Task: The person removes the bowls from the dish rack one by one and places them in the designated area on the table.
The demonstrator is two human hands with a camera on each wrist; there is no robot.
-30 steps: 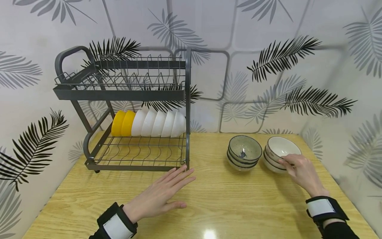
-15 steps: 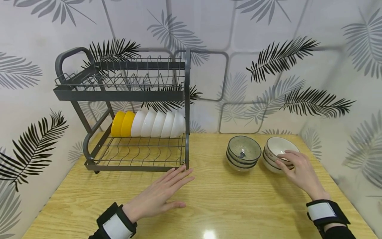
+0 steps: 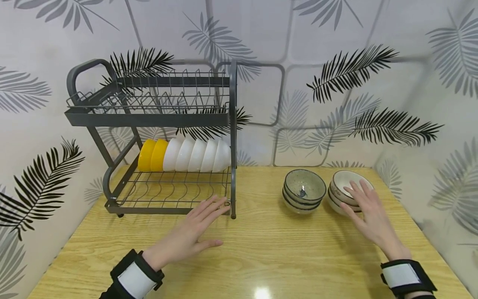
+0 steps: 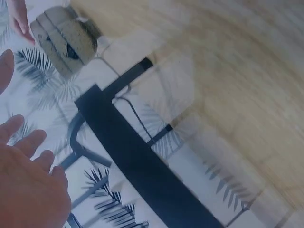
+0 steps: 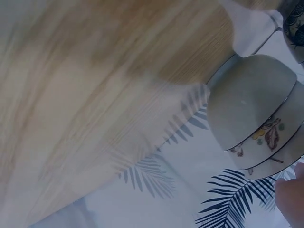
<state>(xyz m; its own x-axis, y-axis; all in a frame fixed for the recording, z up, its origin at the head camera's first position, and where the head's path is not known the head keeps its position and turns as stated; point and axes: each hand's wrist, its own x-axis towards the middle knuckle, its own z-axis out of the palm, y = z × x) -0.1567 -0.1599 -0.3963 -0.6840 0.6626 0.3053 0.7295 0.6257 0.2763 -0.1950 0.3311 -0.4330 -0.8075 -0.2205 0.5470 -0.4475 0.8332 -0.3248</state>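
The left hand [image 3: 184, 240] has straight fingers, thumb apart. The right hand [image 3: 374, 219] has its fingers spread at the near right side of the stacked round white ceramic bowls [image 3: 340, 193], contact unclear. Beyond the left fingers stands a dark-grey, two-tier metal rack [image 3: 149, 120].

Cream-white, round ceramic bowls [image 3: 340, 190] with thin dark rims and a floral print stand nested, mouths up, on the pale wood-grain surface [image 3: 284, 253]. Just beside them rises a stack of speckled grey-green ceramic bowls [image 3: 304, 187], likewise upright. A dark-grey, two-tier metal dish rack [image 3: 149, 120] stands well apart, to the left.
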